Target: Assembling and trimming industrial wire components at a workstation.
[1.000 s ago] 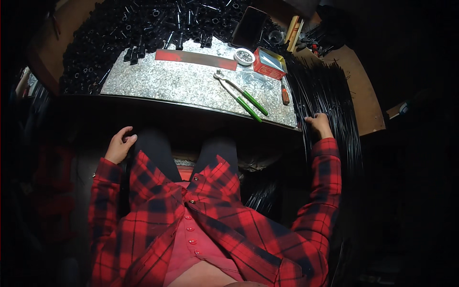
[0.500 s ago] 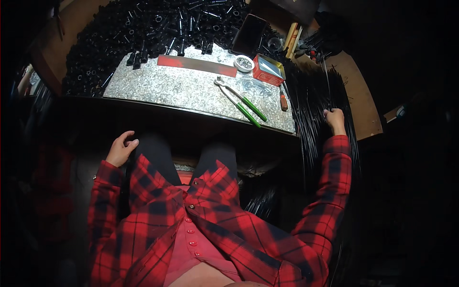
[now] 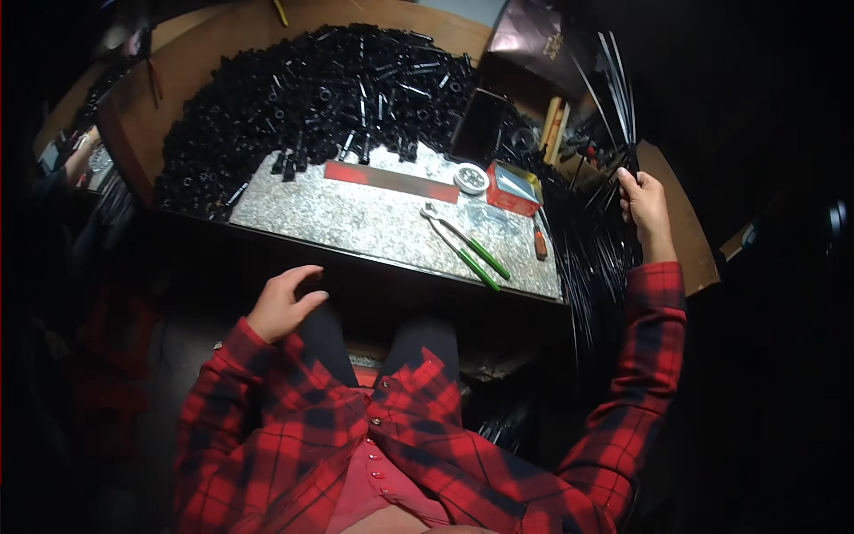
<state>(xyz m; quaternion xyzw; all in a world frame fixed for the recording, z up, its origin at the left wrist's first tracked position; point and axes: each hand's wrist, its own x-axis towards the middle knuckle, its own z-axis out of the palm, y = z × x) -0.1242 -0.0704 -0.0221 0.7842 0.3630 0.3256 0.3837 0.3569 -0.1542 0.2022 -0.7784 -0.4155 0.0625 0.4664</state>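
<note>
At the right side of the table my right hand (image 3: 646, 206) is closed round several thin, long black rods (image 3: 620, 89). They stand up out of the fist and fan slightly apart at their shiny tops. More thin black rods (image 3: 592, 276) hang in a thick bunch over the table's right edge, just beside that hand. My left hand (image 3: 286, 301) is over my left thigh, in front of the table's front edge. Its fingers are bent but apart from the thumb, and nothing is in them.
A heap of small black tubular parts (image 3: 320, 98) covers the table's back. On its speckled metal top (image 3: 338, 209) lie a red-and-grey strip (image 3: 391, 182), green-handled pliers (image 3: 464, 249), a white round dish (image 3: 471, 179), a red box (image 3: 513, 198) and a small orange-handled tool (image 3: 540, 245).
My right hand has drawn several rods up from the bunch, so they now stand above the fist. My left hand has moved to the right, nearer the middle. The view has shifted.
</note>
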